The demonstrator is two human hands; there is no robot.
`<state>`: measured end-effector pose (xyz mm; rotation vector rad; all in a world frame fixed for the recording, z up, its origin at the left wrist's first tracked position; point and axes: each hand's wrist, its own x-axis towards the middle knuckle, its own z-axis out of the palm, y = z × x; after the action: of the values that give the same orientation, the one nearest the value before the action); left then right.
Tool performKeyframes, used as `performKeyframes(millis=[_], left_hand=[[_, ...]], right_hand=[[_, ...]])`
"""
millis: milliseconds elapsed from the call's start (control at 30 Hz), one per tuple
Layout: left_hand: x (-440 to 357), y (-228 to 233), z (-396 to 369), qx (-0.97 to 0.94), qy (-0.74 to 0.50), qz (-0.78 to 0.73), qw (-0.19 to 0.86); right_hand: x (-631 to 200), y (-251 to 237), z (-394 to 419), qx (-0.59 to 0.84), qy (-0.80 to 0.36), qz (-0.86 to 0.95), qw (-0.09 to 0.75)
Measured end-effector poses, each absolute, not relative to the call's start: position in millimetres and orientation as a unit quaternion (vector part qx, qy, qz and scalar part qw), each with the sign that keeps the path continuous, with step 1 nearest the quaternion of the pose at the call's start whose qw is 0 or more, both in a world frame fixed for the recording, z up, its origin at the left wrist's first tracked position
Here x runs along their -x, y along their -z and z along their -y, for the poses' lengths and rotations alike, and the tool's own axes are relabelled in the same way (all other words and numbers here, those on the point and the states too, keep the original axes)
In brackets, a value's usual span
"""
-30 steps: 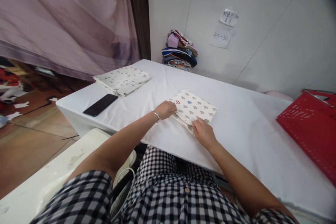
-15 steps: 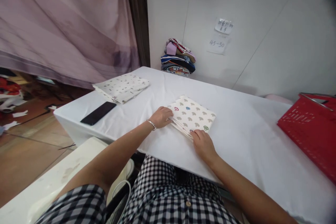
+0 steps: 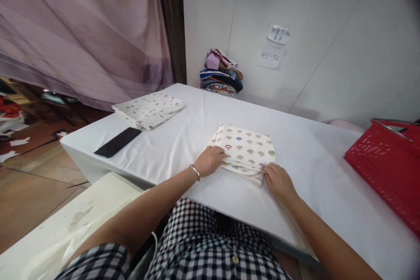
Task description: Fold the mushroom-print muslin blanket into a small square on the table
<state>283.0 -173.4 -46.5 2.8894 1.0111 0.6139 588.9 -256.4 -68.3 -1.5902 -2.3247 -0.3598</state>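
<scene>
A folded cream cloth printed with mushrooms, mostly grey-brown with a few coloured ones, lies near the front of the white-covered table. My left hand pinches its near left corner, a bracelet on the wrist. At the near right corner, the fingers of my right hand are closed on the cloth's edge. The top layers sit turned against the lower ones, whose edges show at the left and along the front. My thumbs are partly hidden.
Another folded patterned cloth and a black phone lie at the table's left. A red basket stands at the right edge. Behind the table rises a stack of folded fabrics. Paper notes hang on the wall.
Both hands have moved to the right with the cloth's upper layers. Those layers have turned on the lower ones, which now stick out at the left and front.
</scene>
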Motion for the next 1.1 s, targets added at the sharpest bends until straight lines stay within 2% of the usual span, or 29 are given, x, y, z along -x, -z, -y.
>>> performKeyframes(millis=[200,333,533,767,900,1100], left_hand=[[-284.1,32.2,169.1,-0.932,-0.135,-0.332,-0.05],[-269.4,19.2,154.7,-0.909,-0.17,-0.372,-0.078],[-231.6,38.6,146.5,-0.894,-0.195,-0.403,-0.011],[-240.0,38.7,158.0,-0.889,-0.221,-0.4,-0.028],[-248.2,40.0,162.1,-0.902,-0.169,-0.397,-0.022],[-246.3,42.4,163.3,-0.882,-0.184,-0.433,-0.023]], right_hand=[[-593.8,60.9,248.7,0.542,0.133,0.814,0.16],[-579.7,50.3,245.9,0.524,0.117,0.824,0.183],[-538.4,46.7,251.5,0.476,0.082,0.859,0.172],[-555.1,36.2,250.5,0.515,0.106,0.82,0.226],[-555.4,44.8,258.1,0.51,0.077,0.836,0.187],[-547.0,49.3,274.6,0.512,0.047,0.841,0.17]])
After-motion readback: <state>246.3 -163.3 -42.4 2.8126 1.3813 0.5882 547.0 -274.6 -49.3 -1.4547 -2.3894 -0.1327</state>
